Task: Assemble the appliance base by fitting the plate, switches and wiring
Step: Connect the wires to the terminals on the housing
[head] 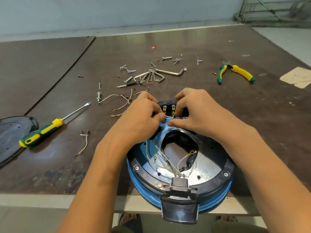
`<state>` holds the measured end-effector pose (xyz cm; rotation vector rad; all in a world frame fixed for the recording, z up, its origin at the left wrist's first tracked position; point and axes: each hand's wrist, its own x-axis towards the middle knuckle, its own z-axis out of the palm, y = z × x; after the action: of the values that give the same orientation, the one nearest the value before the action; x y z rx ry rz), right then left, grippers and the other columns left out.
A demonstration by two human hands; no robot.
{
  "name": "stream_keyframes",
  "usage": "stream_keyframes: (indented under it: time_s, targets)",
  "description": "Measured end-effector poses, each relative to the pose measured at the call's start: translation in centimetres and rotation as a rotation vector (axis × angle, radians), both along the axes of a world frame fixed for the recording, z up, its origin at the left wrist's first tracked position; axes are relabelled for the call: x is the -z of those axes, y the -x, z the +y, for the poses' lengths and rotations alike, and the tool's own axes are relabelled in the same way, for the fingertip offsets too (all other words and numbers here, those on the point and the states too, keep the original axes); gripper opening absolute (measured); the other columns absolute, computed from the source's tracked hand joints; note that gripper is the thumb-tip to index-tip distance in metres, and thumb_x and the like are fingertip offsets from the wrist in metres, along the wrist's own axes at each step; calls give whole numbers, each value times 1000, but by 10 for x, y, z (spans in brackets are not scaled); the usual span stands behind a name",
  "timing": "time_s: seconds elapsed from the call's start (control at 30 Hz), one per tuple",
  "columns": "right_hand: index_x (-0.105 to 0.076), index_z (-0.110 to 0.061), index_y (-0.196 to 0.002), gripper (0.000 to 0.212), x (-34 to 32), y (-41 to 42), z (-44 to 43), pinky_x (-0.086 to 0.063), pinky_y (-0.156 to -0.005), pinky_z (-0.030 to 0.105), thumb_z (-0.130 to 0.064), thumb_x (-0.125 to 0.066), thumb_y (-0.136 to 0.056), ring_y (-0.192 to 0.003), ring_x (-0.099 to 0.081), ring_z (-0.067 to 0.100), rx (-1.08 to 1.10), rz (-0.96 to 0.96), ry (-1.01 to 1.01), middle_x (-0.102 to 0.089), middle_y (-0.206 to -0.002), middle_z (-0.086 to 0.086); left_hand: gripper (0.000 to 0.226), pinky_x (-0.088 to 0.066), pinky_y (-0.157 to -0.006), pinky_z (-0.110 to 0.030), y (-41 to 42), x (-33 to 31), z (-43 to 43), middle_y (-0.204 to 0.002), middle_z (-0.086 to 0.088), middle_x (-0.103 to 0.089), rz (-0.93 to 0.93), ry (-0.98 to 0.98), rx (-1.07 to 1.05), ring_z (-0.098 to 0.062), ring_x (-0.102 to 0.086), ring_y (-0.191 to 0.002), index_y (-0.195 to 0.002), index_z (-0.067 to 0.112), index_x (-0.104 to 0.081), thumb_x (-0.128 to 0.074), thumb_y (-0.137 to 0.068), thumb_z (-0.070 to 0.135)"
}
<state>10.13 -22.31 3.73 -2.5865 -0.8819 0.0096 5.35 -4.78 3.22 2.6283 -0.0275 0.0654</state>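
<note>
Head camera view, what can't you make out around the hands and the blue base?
- Head view: where the white wire ends; the fingers of the left hand and right hand, both pinching it, cover it.
- Head view: the switch terminals, partly behind those fingers.
- Head view: the dark plate, cut off by the left edge.
- Head view: the loose screws, too small to tell apart.

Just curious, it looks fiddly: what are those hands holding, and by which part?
Both the left hand and right hand pinch the thin white wires near their ends, beside the switch terminals at the far edge of the base.
</note>
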Motion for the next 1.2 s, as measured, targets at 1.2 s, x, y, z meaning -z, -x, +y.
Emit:
stream_keyframes:
  time_s: [1.2]
  targets:
    - [-55,-24,-132,58,12,-8,-1,-50,-89,39,-37,-78,-81,-107,-56,19,-44,-62,-12,-58,-118,-1,16,-45,-83,-34,-4,4,-3,-109,3,-55,-55,-107,-14,-17,-54,-96,-89,21,-77,-66,-93,32]
